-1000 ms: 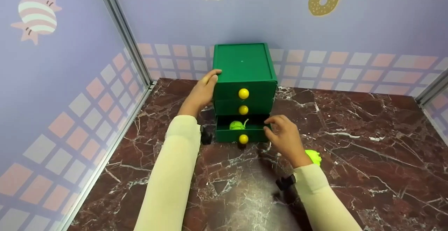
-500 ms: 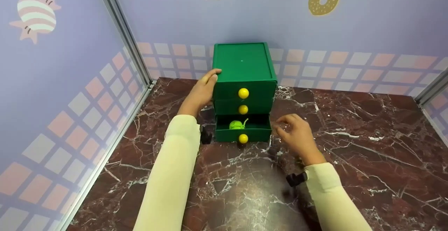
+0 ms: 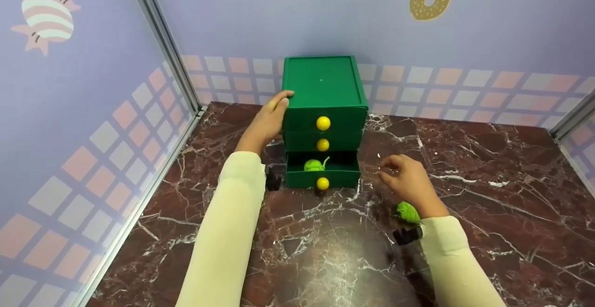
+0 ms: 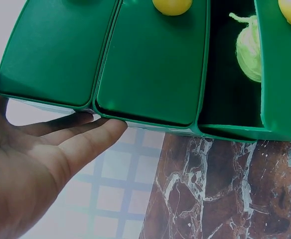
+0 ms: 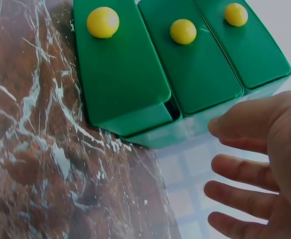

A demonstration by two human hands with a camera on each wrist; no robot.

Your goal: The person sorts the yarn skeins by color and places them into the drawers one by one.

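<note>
A green cabinet [image 3: 323, 81] with three drawers and yellow knobs stands against the back wall. Its bottom drawer [image 3: 297, 180] is pulled out, and a ball of green yarn [image 3: 314, 165] with a loose tail lies inside. My left hand [image 3: 266, 123] rests along the cabinet's left side, thumb near the front edge; in the left wrist view its fingers stretch along the side wall. To the right of the drawer my right hand [image 3: 409, 181] hovers with relaxed fingers and nothing in them. A second green yarn ball [image 3: 407, 212] lies on the table, partly behind the right wrist.
The dark red marbled table [image 3: 320, 260] runs up to a purple back wall [image 3: 353, 23] with a tile pattern. Another patterned panel [image 3: 93, 88] closes off the left side, joined by a metal post [image 3: 167, 42].
My right hand has moved off the drawer's right edge, out to the right. The yarn ball on the table shows now on the other side of its wrist. The left hand has stayed put.
</note>
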